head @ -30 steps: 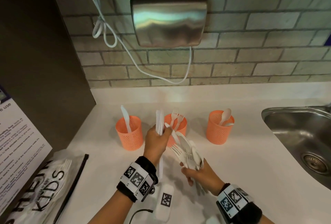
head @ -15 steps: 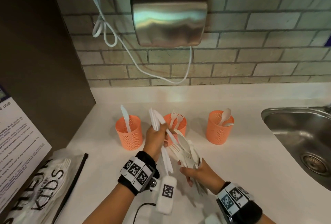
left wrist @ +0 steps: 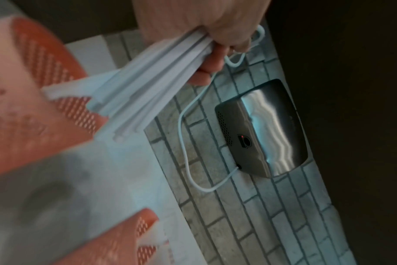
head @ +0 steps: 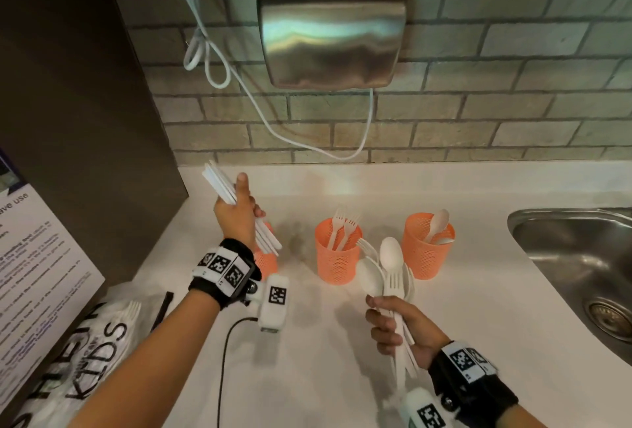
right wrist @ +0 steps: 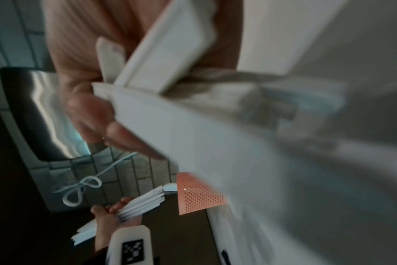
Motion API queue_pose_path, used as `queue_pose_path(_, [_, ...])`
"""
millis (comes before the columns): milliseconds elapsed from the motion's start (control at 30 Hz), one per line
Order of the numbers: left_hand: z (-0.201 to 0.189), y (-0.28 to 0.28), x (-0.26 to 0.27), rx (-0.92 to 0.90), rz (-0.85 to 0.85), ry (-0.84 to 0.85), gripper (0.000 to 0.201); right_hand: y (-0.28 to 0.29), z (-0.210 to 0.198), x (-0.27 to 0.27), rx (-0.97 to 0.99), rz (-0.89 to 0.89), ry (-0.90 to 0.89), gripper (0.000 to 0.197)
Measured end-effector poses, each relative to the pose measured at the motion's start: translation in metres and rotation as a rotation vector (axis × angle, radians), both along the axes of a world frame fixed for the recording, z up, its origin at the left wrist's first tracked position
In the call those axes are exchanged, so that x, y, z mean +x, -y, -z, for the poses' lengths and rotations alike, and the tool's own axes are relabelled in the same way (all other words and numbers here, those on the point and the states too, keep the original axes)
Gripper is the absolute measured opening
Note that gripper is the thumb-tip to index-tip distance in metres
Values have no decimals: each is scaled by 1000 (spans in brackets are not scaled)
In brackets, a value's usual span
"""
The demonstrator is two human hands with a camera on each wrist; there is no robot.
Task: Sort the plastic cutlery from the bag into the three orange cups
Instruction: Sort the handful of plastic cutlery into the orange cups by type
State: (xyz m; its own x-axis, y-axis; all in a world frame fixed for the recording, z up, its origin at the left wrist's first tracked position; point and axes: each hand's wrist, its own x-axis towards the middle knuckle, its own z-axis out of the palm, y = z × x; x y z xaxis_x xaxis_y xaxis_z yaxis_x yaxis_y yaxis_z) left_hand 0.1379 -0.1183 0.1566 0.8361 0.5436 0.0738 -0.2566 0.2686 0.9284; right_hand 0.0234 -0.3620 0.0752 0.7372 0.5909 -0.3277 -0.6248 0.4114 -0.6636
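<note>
Three orange mesh cups stand in a row on the white counter. My left hand (head: 237,215) grips a bundle of white knives (head: 219,184) above the left cup (head: 268,261), which it mostly hides. Seen from the left wrist, the knives (left wrist: 147,86) point down at that cup (left wrist: 57,75). The middle cup (head: 337,258) holds forks and the right cup (head: 425,251) holds spoons. My right hand (head: 393,325) grips a fan of mixed spoons and forks (head: 390,267) in front of those two cups. The clear printed bag (head: 85,342) with more cutlery lies at the lower left.
A steel sink (head: 581,273) is sunk into the counter at the right. A steel hand dryer (head: 333,34) with a dangling white cable (head: 212,61) hangs on the brick wall. A dark panel (head: 68,85) and a printed notice (head: 30,273) stand at the left.
My left hand has pulled the knives out of the shared bundle and carried them left, over the left cup. My right hand has drawn back towards me with the spoons and forks.
</note>
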Motion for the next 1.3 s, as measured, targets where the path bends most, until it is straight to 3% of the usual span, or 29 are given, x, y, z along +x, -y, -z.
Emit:
queue_pose_path(133, [-14,-17,17,127,-79,120,31,3,4,5,164,-39,-13,20])
queue_pose_path(267, [-11,-29,28,153,-81,136,28,2,4,8,185,-16,-11,20])
queue_pose_path(467, [18,-35,33,277,-22,19,31,3,5,10,152,4,-17,22])
queue_pose_path(633, [38,-41,36,408,55,-61,15,3,7,13,183,-17,-10,17])
queue_pose_path(800, [43,-40,26,476,73,-90,26,0,8,13,199,-36,-9,16])
queue_pose_path(933, [40,-40,20,657,97,-124,40,-6,8,15,217,-70,10,13])
queue_pose_path(1067, [29,-29,3,756,112,80,41,-12,4,15,222,-92,33,14])
queue_pose_path(1167, [19,-10,-14,596,291,136,23,-17,3,14,229,-107,36,13])
queue_pose_path(1300, [29,23,-39,526,649,-6,23,-23,6,14,308,-152,37,14])
